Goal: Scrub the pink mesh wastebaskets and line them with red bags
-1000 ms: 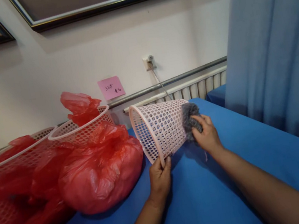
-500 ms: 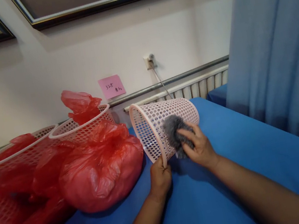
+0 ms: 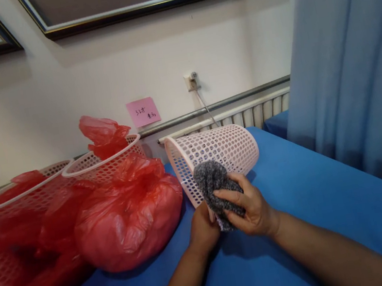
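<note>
A pale pink perforated plastic wastebasket (image 3: 228, 146) lies on its side on the blue-covered surface, its mouth facing left. My left hand (image 3: 203, 229) grips the lower part of its rim, the fingertips partly hidden by the rim and cloth. In my right hand (image 3: 252, 206) is a bunched dark grey cleaning cloth (image 3: 213, 183), pressed against the basket's side close to the rim. Left of the basket rests a tied red plastic bag (image 3: 130, 218) with something bulky inside.
More pink baskets (image 3: 106, 164) with red bags in them crowd the left side. Behind are a radiator (image 3: 245, 116), a wall socket (image 3: 192, 82) with a cord, and a pink note (image 3: 143, 112). A blue curtain (image 3: 338, 53) hangs at the right above the blue surface (image 3: 333, 196).
My right hand has moved the cloth left and down along the basket, from its middle to near the rim. My left hand keeps its hold on the rim.
</note>
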`<state>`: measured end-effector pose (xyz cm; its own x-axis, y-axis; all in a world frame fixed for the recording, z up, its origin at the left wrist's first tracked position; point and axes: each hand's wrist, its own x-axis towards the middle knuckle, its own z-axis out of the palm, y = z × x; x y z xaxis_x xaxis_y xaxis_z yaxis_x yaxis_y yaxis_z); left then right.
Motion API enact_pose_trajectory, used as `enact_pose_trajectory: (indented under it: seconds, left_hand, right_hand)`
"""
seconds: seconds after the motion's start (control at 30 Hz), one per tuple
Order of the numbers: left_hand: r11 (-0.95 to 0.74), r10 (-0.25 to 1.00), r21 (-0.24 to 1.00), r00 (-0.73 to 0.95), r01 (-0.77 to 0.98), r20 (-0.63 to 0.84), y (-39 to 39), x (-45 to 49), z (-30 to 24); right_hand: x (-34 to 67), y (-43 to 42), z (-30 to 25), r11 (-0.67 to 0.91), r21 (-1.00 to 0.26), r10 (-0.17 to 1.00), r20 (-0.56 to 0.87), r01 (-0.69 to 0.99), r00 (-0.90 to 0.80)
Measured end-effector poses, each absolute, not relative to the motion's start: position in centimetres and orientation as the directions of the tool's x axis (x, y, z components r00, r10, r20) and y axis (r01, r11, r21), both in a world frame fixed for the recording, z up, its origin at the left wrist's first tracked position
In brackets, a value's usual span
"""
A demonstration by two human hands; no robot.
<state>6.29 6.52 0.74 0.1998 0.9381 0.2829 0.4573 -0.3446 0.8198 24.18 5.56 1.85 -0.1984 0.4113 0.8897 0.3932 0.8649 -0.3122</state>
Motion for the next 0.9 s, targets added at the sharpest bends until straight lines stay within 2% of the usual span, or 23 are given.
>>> enact_pose_trajectory:
  seconds: [0.07,0.13,0.23,0.3,0.37,0.43,0.53,0.6,0.7,0.8,0.83,0.9]
  left_hand:
    - [-0.386,0.922,0.852,0.142,0.352,0.359,5.9,6.4,1.4]
    - [-0.396,0.918,0.868,0.096,0.301,0.385,5.6,6.5,1.7]
    - [-0.374,0.927,0.879,0.106,0.297,0.359,5.8,6.4,1.6]
    - [-0.360,0.933,0.864,0.114,0.351,0.342,6.1,6.2,1.1]
    - [-0.359,0.932,0.828,0.122,0.431,0.341,6.5,6.1,0.5]
    - [-0.378,0.924,0.782,0.147,0.495,0.353,6.8,6.0,-0.1]
    - [-0.413,0.908,0.729,0.191,0.546,0.372,7.1,5.8,-0.7]
    - [-0.417,0.906,0.707,0.200,0.572,0.373,7.3,5.7,-0.8]
    - [-0.396,0.914,0.697,0.188,0.598,0.359,7.3,5.7,-0.7]
    - [-0.367,0.928,0.710,0.189,0.601,0.320,7.2,5.8,-0.6]
    - [-0.362,0.931,0.713,0.192,0.601,0.311,7.2,5.8,-0.6]
    - [-0.373,0.927,0.707,0.214,0.600,0.307,7.2,5.7,-0.7]
  right_hand:
    - [24.1,5.8,1.5,0.870,-0.305,0.411,0.883,0.388,-0.226]
    - [24.8,7.1,1.1,0.824,-0.360,0.468,0.868,0.437,-0.167]
    - [27.1,10.0,0.3,0.604,-0.592,0.615,0.772,0.533,0.162]
    - [28.7,12.0,-0.3,0.397,-0.767,0.686,0.613,0.504,0.392]
    - [29.8,13.5,-1.0,0.244,-0.867,0.722,0.462,0.435,0.515]
    - [30.2,14.5,-1.6,0.185,-0.894,0.741,0.400,0.408,0.539]
    - [29.3,14.5,-2.2,0.208,-0.873,0.753,0.431,0.441,0.498]
    - [28.2,13.6,-1.8,0.275,-0.824,0.736,0.512,0.496,0.443]
    - [26.3,10.6,-0.4,0.523,-0.602,0.640,0.745,0.603,0.188]
    - [24.6,7.5,1.0,0.774,-0.314,0.467,0.870,0.550,-0.161]
    - [24.4,7.0,1.2,0.808,-0.271,0.432,0.876,0.522,-0.214]
    - [24.7,7.2,1.2,0.786,-0.304,0.458,0.871,0.539,-0.176]
